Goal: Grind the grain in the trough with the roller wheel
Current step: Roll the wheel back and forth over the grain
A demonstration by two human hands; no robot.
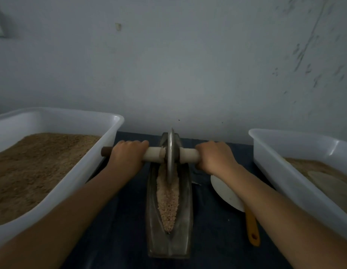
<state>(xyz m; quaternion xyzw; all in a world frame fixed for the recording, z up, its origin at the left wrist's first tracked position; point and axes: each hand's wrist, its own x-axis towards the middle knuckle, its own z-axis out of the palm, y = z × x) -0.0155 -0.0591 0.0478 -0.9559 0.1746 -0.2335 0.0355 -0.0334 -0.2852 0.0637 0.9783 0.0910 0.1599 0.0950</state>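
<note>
Pale wood was what you had in both fists: the axle (151,154) ran crosswise, left to right. Your left hand (128,154) was curled round its left half, with a dark end stub sticking out beyond your knuckles. Between your grips the metal roller wheel (170,158) stood on edge in the trough (169,243). Your right hand (215,156) was wrapped round the right half, about as near the wheel as the left. The trough's long axis ran at right angles to the axle, from the far end back toward you. The wheel sat toward the far end, so most of the visible grain (167,202) lay on your side of the grips, and I'd judge a pull toward you came next. No brand, label or writing was readable anywhere.
</note>
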